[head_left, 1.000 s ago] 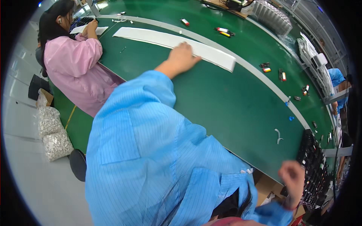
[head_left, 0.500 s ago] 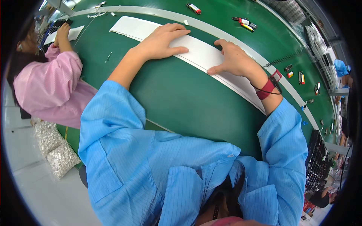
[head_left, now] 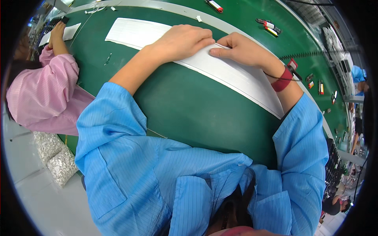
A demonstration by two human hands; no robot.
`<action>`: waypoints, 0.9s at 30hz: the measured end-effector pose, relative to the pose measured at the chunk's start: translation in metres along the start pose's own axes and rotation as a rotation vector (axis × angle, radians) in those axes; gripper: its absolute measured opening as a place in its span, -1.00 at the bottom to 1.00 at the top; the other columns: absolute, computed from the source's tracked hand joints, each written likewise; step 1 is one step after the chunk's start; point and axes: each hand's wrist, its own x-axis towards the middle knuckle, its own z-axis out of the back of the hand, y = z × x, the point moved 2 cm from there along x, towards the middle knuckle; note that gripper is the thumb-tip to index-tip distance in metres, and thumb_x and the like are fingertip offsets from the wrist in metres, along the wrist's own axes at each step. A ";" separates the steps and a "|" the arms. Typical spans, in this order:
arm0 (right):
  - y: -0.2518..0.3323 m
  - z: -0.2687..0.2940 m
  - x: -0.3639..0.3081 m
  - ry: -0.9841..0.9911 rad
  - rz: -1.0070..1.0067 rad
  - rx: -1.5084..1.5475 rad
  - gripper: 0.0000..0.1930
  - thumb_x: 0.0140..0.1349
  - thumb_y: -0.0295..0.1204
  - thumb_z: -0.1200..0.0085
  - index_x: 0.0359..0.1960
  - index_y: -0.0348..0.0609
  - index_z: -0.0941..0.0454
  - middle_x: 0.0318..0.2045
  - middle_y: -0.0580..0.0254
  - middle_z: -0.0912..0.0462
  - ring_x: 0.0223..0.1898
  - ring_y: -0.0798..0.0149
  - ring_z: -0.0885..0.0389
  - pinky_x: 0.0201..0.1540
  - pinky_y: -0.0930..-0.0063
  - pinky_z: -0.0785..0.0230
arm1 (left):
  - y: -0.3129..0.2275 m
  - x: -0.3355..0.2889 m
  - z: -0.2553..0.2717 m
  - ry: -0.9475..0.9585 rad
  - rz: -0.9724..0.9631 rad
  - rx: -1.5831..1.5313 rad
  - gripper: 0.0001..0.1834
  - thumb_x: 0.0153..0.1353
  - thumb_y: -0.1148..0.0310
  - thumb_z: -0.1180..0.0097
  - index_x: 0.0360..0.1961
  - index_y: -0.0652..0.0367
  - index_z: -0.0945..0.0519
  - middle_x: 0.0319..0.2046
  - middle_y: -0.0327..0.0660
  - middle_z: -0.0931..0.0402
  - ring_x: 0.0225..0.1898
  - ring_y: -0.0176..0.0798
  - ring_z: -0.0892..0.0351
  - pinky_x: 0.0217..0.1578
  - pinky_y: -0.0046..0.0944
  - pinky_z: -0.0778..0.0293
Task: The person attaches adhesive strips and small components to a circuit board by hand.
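Note:
A long white strip of folded paper or thin card (head_left: 244,84) lies slantwise across the green table, in front of me. My left hand (head_left: 185,41) rests over its middle, fingers together and bent at the far edge; its thumb is mostly hidden. Close beside it, my right hand (head_left: 242,49) pinches the same far edge, thumb on the near face and fingers behind. Both hands' fingertips almost meet there. A red wrist strap (head_left: 282,80) with a coiled black cord (head_left: 311,53) is on my right wrist.
A grey rail (head_left: 232,29) curves along behind the strip. Beyond it lie small red, white and yellow parts (head_left: 271,28). At left, a person in a pink sleeve (head_left: 47,88) works with a white sheet (head_left: 71,32). Clear bags of small pieces (head_left: 63,165) lie at lower left.
My hands have come together at the strip's far edge: the left moved right, the right moved left. The right hand's spread thumb and fingers have closed on the strip.

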 end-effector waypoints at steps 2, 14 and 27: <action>0.008 -0.002 -0.002 -0.033 -0.006 -0.086 -0.63 0.05 -0.15 -0.05 -0.55 -0.30 -0.52 -0.76 0.17 -0.38 -0.66 0.33 -0.33 -0.55 0.40 -0.18 | 0.002 -0.003 -0.002 -0.039 0.011 -0.002 -0.74 0.19 0.18 0.14 -0.40 0.13 -0.47 -0.52 -0.15 -0.50 -0.39 -0.03 -0.47 -0.38 -0.12 -0.36; 0.017 -0.025 -0.020 -0.525 0.318 -0.561 -0.74 0.05 -0.25 -0.04 -0.51 -0.22 -0.55 -0.64 0.06 -0.51 -0.60 0.09 -0.46 -0.51 0.33 -0.30 | 0.011 -0.008 -0.007 0.005 0.040 -0.151 -0.71 0.19 0.13 0.16 -0.39 0.11 -0.48 -0.54 -0.14 -0.50 -0.42 -0.02 -0.46 -0.39 -0.11 -0.35; 0.007 -0.039 0.003 -0.609 0.551 -0.473 -0.78 0.02 -0.30 -0.08 -0.66 -0.16 -0.47 -0.67 0.28 -0.47 -0.57 0.18 -0.42 -0.51 0.31 -0.31 | 0.032 -0.006 0.008 0.162 0.131 -0.595 -0.80 0.06 0.37 0.00 -0.53 0.34 -0.46 -0.63 -0.20 -0.43 -0.54 -0.41 -0.32 -0.43 -0.40 -0.29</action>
